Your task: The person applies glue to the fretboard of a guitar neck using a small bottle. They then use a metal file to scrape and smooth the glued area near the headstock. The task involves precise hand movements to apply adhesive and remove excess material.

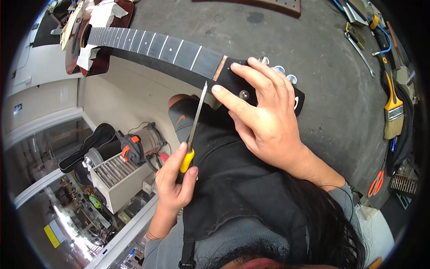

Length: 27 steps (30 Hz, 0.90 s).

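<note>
Clearly gripped: tapered metal tool [198,116].

I note: dark grey bench top [331,130], faintly ring-marked; pale vented panel [45,96], left; white-framed glass panes [27,166], bright lower down.

No words or numbers can be read. A curved orange logo [180,119] stands on the dark shorts [187,110], below the guitar neck [156,47]. At the neck's right end, the headstock [238,82] bears a partly visible white mark [296,103]. Left of the neck, a blue-and-white sticker [18,108] on a pale panel [45,101] is too small to read.
</note>
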Available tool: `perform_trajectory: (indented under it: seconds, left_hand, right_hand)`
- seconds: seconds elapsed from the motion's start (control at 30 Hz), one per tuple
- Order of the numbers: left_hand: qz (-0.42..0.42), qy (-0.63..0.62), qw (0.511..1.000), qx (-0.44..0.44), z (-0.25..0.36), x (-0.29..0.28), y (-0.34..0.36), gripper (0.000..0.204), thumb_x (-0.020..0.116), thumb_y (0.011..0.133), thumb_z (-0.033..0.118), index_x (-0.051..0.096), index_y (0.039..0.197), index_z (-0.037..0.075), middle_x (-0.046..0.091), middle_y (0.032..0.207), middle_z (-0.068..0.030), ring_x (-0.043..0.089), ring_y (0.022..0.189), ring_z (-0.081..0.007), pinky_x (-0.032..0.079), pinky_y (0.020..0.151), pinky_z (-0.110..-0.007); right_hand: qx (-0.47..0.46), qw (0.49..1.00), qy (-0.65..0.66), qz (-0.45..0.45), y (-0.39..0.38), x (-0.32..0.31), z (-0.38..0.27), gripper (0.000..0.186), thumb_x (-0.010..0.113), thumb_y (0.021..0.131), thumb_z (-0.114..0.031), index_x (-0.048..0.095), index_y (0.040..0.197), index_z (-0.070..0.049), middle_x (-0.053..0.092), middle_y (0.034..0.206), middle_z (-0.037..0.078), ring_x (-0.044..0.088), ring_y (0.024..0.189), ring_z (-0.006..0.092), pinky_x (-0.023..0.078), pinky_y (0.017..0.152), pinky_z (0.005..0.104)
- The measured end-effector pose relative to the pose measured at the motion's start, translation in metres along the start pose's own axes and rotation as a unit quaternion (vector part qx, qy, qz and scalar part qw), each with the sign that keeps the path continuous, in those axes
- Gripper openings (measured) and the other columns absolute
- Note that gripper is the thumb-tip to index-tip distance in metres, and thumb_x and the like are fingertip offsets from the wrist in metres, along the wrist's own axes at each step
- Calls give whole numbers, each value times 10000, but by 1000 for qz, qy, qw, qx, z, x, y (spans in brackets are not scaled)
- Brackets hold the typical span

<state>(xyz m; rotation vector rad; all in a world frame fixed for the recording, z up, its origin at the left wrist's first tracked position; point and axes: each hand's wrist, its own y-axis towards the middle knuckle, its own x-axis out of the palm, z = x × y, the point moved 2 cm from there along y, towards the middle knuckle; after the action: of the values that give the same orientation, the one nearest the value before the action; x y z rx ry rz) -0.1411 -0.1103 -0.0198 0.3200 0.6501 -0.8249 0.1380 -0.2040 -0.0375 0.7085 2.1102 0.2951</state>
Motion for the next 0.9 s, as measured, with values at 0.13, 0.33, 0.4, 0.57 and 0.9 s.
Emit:
perform_trajectory:
  seconds: [0.13,0.33,0.4,0.57,0.9]
  left_hand:
    - [-15,60,998,19,12,3,6,632,802,949,-24,634,1557,-72,774,1403,-275,818,1178,-369,604,1051,-394]
    - [-16,56,998,-7,14,6,2,639,777,958,-40,620,1577,-73,775,1411,-271,820,1161,-349,602,1041,-381]
    - [-7,72,997,17,18,7,7,640,767,963,-45,617,1584,-70,786,1388,-261,830,1097,-316,610,1002,-367]
    - [-13,79,997,-4,25,9,10,643,758,964,-52,618,1592,-60,805,1326,-233,800,903,-220,615,883,-325]
    - [-15,53,994,-97,25,6,2,623,756,975,-22,616,1578,-85,753,1461,-266,791,1254,-331,562,1112,-376]
  right_hand:
    - [1,1000,2,6,-4,1,4,575,834,868,-60,813,1410,-251,634,1598,120,536,1523,407,384,1243,590]
    - [-6,1000,13,20,-7,4,9,585,832,855,-65,816,1407,-258,638,1598,117,538,1522,405,389,1238,595]
    - [-7,1000,14,20,-6,5,9,584,832,855,-65,817,1405,-258,638,1599,115,536,1524,403,389,1238,593]
    - [-5,1000,15,23,-7,7,10,602,832,843,-64,813,1411,-261,631,1609,108,527,1532,399,384,1240,596]
    - [0,1000,11,20,-7,9,10,660,814,790,-59,808,1415,-271,605,1637,93,513,1546,401,377,1245,614]
